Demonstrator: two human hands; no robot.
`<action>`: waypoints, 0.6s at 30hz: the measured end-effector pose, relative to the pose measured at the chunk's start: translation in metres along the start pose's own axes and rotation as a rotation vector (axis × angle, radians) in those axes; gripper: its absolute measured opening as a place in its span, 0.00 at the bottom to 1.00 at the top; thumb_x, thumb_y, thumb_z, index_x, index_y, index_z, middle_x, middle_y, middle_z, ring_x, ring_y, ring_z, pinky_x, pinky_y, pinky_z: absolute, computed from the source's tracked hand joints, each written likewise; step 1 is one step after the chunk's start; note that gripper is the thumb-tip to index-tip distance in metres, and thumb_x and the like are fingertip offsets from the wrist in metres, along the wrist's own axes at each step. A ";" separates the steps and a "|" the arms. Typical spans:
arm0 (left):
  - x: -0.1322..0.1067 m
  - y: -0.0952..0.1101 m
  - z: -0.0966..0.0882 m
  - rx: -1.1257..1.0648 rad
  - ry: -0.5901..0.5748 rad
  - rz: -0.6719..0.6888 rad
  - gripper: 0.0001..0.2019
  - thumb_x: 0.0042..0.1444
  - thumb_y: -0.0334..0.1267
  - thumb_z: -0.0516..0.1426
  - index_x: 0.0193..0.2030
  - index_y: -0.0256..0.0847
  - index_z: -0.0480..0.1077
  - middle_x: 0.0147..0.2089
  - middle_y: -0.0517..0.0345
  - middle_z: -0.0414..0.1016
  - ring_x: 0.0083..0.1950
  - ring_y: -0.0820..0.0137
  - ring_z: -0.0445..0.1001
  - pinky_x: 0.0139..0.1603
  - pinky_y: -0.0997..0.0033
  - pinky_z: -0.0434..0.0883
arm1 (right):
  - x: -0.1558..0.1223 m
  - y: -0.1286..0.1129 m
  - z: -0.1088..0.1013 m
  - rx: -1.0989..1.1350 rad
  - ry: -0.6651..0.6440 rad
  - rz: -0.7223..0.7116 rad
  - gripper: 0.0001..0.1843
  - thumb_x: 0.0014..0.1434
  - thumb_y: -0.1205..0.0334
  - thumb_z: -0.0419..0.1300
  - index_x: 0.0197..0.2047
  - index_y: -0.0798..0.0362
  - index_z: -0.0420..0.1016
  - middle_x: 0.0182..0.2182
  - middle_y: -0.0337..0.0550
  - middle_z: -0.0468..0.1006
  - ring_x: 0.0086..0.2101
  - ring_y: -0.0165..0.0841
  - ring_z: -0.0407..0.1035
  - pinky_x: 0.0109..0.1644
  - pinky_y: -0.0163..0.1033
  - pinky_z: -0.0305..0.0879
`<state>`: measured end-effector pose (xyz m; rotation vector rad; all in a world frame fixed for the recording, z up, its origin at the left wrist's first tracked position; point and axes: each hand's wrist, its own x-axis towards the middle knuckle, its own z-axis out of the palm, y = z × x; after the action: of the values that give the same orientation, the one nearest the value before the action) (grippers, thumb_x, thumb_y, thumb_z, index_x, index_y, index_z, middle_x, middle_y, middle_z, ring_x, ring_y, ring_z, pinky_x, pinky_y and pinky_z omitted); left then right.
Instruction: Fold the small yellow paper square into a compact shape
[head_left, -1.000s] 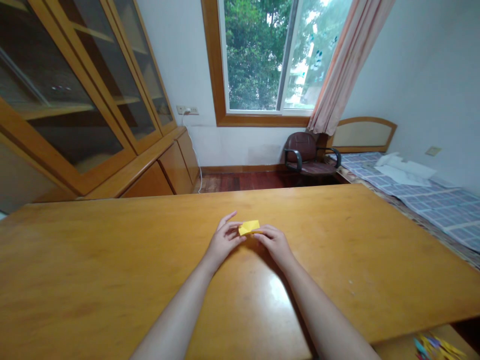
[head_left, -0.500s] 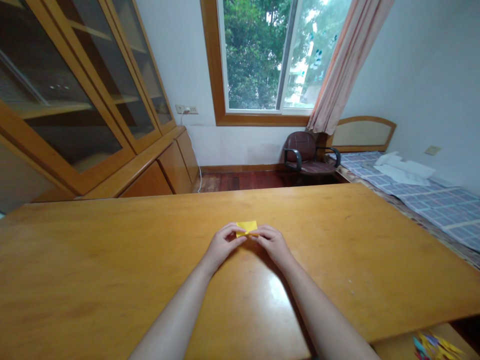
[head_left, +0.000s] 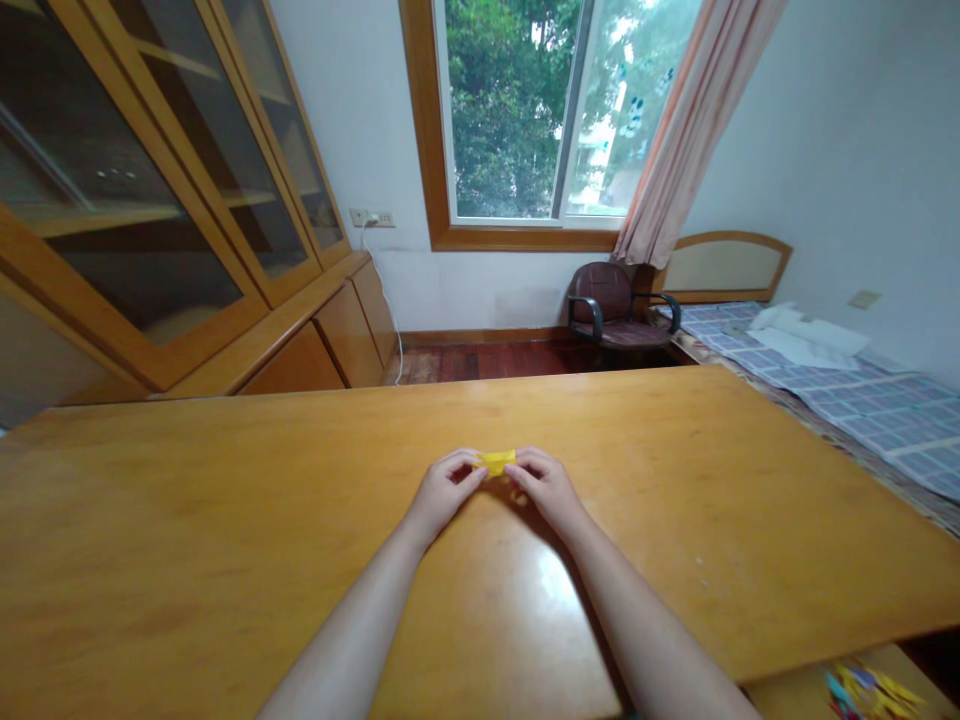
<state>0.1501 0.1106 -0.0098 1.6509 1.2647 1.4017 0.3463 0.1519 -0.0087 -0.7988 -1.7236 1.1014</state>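
Observation:
A small piece of yellow paper (head_left: 496, 462) is held between my two hands, just above the wooden table (head_left: 300, 520). It looks like a narrow folded strip, though the folds are too small to make out. My left hand (head_left: 448, 486) pinches its left end between thumb and fingers. At the right end, my right hand (head_left: 545, 482) grips it the same way. The fingertips hide both ends of the paper.
Colourful folded-paper pieces (head_left: 874, 692) lie on a lower surface at the bottom right. Beyond the table stand a brown armchair (head_left: 606, 300) and a bed with a checked cover (head_left: 847, 390). A glass-fronted cabinet (head_left: 255, 290) lines the left wall.
The yellow paper stood up as a taller flap above my fingers before; now it shows as a lower, narrower strip. My fingers have shifted slightly apart along it.

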 end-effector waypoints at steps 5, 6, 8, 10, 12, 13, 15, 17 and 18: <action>-0.001 -0.001 0.002 -0.065 0.000 -0.069 0.07 0.54 0.39 0.61 0.33 0.38 0.74 0.38 0.53 0.77 0.42 0.67 0.75 0.46 0.68 0.72 | -0.002 0.001 0.003 0.081 0.021 0.124 0.15 0.57 0.49 0.63 0.30 0.53 0.76 0.31 0.42 0.75 0.29 0.31 0.70 0.31 0.35 0.68; -0.001 -0.001 0.002 -0.075 0.003 -0.083 0.06 0.53 0.39 0.61 0.34 0.37 0.74 0.38 0.53 0.77 0.42 0.67 0.75 0.46 0.68 0.72 | -0.003 0.002 0.003 0.094 0.021 0.146 0.16 0.56 0.48 0.64 0.30 0.53 0.74 0.31 0.42 0.75 0.28 0.30 0.69 0.29 0.34 0.67; -0.002 -0.003 0.003 -0.092 0.012 -0.115 0.07 0.52 0.39 0.62 0.35 0.37 0.74 0.38 0.54 0.77 0.41 0.67 0.75 0.46 0.68 0.73 | -0.003 0.003 0.005 0.119 0.023 0.180 0.17 0.55 0.47 0.65 0.30 0.53 0.72 0.29 0.40 0.74 0.26 0.29 0.68 0.27 0.33 0.66; -0.003 -0.005 0.004 -0.104 0.021 -0.147 0.08 0.52 0.39 0.62 0.36 0.37 0.73 0.38 0.54 0.76 0.40 0.67 0.75 0.45 0.68 0.73 | -0.003 0.005 0.005 0.140 0.022 0.210 0.17 0.54 0.47 0.65 0.30 0.53 0.71 0.27 0.39 0.73 0.24 0.28 0.67 0.26 0.33 0.65; -0.004 -0.007 0.004 -0.106 0.018 -0.170 0.09 0.52 0.39 0.62 0.38 0.37 0.72 0.37 0.55 0.76 0.39 0.68 0.75 0.43 0.69 0.73 | -0.003 0.006 0.006 0.153 0.023 0.237 0.18 0.53 0.47 0.65 0.30 0.53 0.69 0.24 0.37 0.72 0.22 0.28 0.66 0.25 0.33 0.64; -0.004 -0.008 0.004 -0.105 0.015 -0.175 0.09 0.52 0.39 0.62 0.38 0.38 0.72 0.36 0.56 0.75 0.39 0.69 0.74 0.43 0.69 0.73 | -0.003 0.006 0.006 0.158 0.024 0.247 0.18 0.53 0.47 0.65 0.30 0.53 0.69 0.24 0.36 0.71 0.22 0.28 0.66 0.25 0.33 0.63; -0.004 -0.008 0.005 -0.098 0.011 -0.179 0.10 0.52 0.40 0.61 0.39 0.38 0.71 0.36 0.57 0.74 0.39 0.70 0.74 0.42 0.70 0.73 | -0.003 0.007 0.006 0.170 0.031 0.257 0.18 0.52 0.47 0.66 0.31 0.53 0.67 0.23 0.34 0.70 0.21 0.27 0.65 0.25 0.32 0.62; -0.003 -0.008 0.005 -0.098 0.013 -0.187 0.11 0.52 0.40 0.61 0.41 0.38 0.71 0.36 0.57 0.74 0.39 0.70 0.74 0.43 0.71 0.73 | -0.003 0.008 0.006 0.183 0.041 0.254 0.18 0.52 0.48 0.66 0.32 0.52 0.66 0.23 0.32 0.69 0.21 0.26 0.64 0.24 0.32 0.61; -0.003 -0.008 0.006 -0.104 0.016 -0.195 0.12 0.52 0.40 0.61 0.42 0.38 0.71 0.37 0.57 0.74 0.40 0.70 0.74 0.43 0.71 0.73 | -0.003 0.009 0.006 0.188 0.048 0.250 0.18 0.52 0.49 0.66 0.32 0.52 0.66 0.22 0.32 0.69 0.21 0.26 0.64 0.24 0.32 0.61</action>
<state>0.1540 0.1110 -0.0192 1.4096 1.3017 1.3407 0.3419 0.1511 -0.0192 -0.9307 -1.4823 1.3783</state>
